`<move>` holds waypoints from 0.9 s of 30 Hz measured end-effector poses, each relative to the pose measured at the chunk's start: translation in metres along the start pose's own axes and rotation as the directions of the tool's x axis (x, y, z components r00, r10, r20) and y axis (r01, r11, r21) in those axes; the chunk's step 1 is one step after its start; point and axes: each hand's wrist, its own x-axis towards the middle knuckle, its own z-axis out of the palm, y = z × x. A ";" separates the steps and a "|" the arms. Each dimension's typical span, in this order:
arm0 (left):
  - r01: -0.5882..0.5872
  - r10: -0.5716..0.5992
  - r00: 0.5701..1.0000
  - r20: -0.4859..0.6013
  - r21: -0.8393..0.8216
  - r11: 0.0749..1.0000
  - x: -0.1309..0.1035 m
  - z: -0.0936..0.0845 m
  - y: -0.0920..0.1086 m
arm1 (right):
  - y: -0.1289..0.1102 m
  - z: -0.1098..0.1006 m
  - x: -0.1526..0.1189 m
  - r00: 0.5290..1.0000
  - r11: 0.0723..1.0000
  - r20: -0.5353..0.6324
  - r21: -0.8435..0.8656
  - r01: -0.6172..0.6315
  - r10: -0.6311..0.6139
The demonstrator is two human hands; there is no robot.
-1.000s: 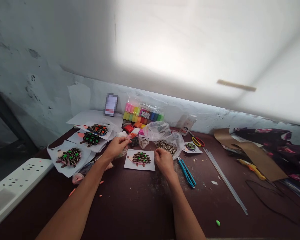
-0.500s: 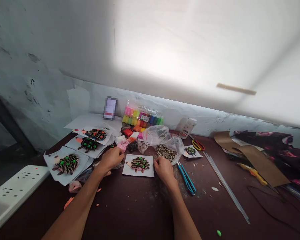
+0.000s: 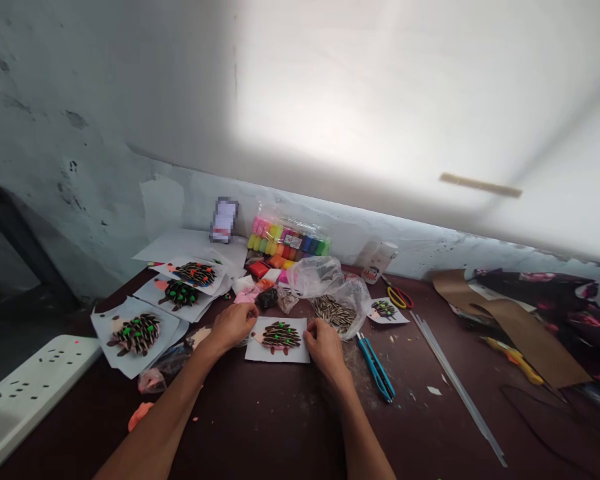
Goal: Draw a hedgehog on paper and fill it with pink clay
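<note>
A white card (image 3: 253, 353) lies flat on the table in front of me. It bears a hedgehog picture (image 3: 281, 335) with striped seeds for spines, green dots and a pink clay face. My left hand (image 3: 234, 325) is closed at the card's upper left corner, its fingertips pinched there. At the right edge, my right hand (image 3: 325, 343) has its fingers curled against the card. Just beyond the right hand, an open plastic bag (image 3: 359, 305) holds striped sunflower seeds (image 3: 334, 312). Pink clay (image 3: 247, 293) sits past my left fingertips.
Further hedgehog cards (image 3: 136, 331) are spread on the left, near a white power strip (image 3: 35, 393). Colored clay packs (image 3: 290, 239) and a phone (image 3: 224, 220) stand along the wall. To the right are a blue utility knife (image 3: 377, 369), scissors (image 3: 400, 298), glue sticks (image 3: 460, 387) and a glue gun (image 3: 515, 360).
My left hand has moved right, from beside the pink clay to the card's upper left corner. My right hand stays at the right edge. The camera view has shifted slightly.
</note>
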 end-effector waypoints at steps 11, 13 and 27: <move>0.017 -0.017 1.000 -0.015 -0.006 1.000 -0.001 -0.004 -0.002 | 0.007 0.005 0.004 0.998 0.999 -0.061 0.026 0.030 -0.029; 0.031 -0.031 0.999 -0.013 0.004 0.999 -0.001 -0.004 -0.003 | 0.010 0.006 0.005 0.997 0.999 -0.071 0.026 0.037 -0.035; 0.049 -0.031 0.995 -0.095 0.196 0.979 -0.001 -0.004 -0.005 | 0.011 0.001 0.007 1.000 1.000 -0.008 0.011 0.016 -0.016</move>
